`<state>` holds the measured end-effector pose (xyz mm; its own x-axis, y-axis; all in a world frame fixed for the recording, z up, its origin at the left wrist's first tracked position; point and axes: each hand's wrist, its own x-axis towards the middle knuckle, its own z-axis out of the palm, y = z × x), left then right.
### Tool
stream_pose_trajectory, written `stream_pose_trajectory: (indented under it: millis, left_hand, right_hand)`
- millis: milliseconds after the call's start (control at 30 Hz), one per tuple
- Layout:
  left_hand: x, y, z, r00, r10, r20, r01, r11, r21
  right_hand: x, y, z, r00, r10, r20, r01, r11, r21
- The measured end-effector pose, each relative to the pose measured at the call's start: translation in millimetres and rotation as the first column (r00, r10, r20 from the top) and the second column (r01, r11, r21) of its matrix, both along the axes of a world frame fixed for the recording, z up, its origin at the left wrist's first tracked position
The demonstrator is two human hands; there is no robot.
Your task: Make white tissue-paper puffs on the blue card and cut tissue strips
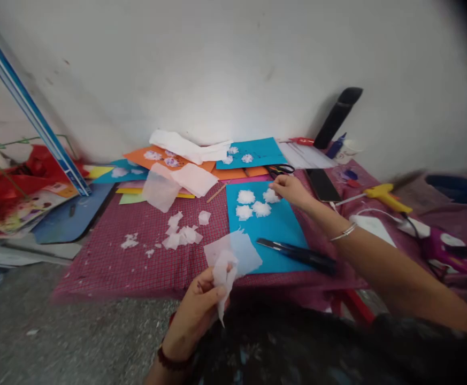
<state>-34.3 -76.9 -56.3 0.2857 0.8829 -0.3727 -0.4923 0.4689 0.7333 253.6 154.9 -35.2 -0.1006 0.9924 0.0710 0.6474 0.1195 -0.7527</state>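
My left hand [197, 307] is closed on a crumpled piece of white tissue paper [226, 270] near the table's front edge. A flat sheet of thin white paper [247, 254] lies just behind it, partly over the blue card [285, 232]. My right hand [288, 190] reaches to the card's far right corner, its fingertips pinched at a fluffy white paper tuft [271, 195]. Whether they grip the tuft or only touch it, I cannot tell. Several similar white tufts [261, 208] sit beside it on the card. A box cutter [297, 254] lies across the card's lower part.
Torn white paper scraps [183, 237] lie on the checked cloth [108, 267]. Decorated cards [253, 153] and loose tissue [193, 147] are along the wall. Scissors [279, 170], a phone [323, 185] and a yellow glue gun [388, 198] with its cable are to the right.
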Motion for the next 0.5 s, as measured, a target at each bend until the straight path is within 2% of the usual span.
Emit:
stream_pose_trajectory:
  millis: [167,233,333,400,500]
  left_hand:
    - [-8.7,2.7,-8.7,0.989,0.137,-0.046,-0.14,0.987,-0.073]
    - [-11.9,5.0,-12.7,0.983,0.171,-0.06,-0.176,0.98,-0.09]
    - [-14.5,13.3,-11.5,0.975,0.209,-0.07,-0.215,0.971,-0.103]
    - [-12.7,19.8,-4.6,0.966,0.246,-0.084,-0.255,0.961,-0.109]
    - [-5.2,25.6,8.0,0.955,0.287,-0.075,-0.293,0.952,-0.09]
  right_hand:
    - [-15.0,16.5,3.0,0.956,0.096,0.276,-0.109,0.994,0.031]
    - [-8.6,25.7,7.6,0.921,0.055,0.385,-0.093,0.993,0.079]
    - [14.5,48.2,16.2,0.851,-0.068,0.521,0.009,0.993,0.115]
    - [30.8,63.5,20.9,0.798,-0.081,0.597,0.051,0.996,0.066]
    - [41.8,77.9,22.3,0.73,0.003,0.684,0.048,0.997,-0.055]
